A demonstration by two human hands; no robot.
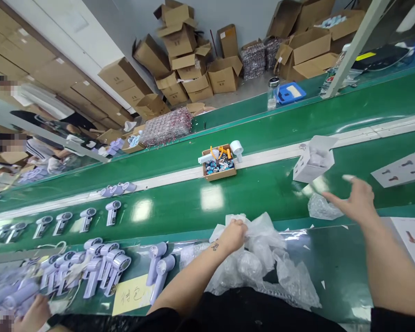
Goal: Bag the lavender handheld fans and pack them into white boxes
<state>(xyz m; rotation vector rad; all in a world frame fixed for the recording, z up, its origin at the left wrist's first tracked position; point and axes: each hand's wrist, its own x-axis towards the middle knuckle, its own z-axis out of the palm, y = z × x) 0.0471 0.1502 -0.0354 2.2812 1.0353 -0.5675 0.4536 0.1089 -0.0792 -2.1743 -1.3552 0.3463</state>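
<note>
My left hand (234,236) is closed on the edge of a translucent bubble-wrap bag (263,226) in a heap of such bags in front of me. My right hand (359,200) is raised over the belt, thumb and fingers spread, holding nothing. Just left of it lies a crumpled clear bag (322,206), with the thumb close to it; I cannot tell if they touch. Beyond stands an open white box (313,161) with something whitish inside. Two lilac handheld fans (162,274) lie left of my left forearm, by a yellow handwritten sheet (131,293).
A green conveyor belt (173,207) crosses ahead, carrying a row of lilac fans (87,219) and a small carton (220,175) of parts. A co-worker's hand (36,313) is at lower left, near piled fans (103,265). Printed white boxes (403,168) lie at right.
</note>
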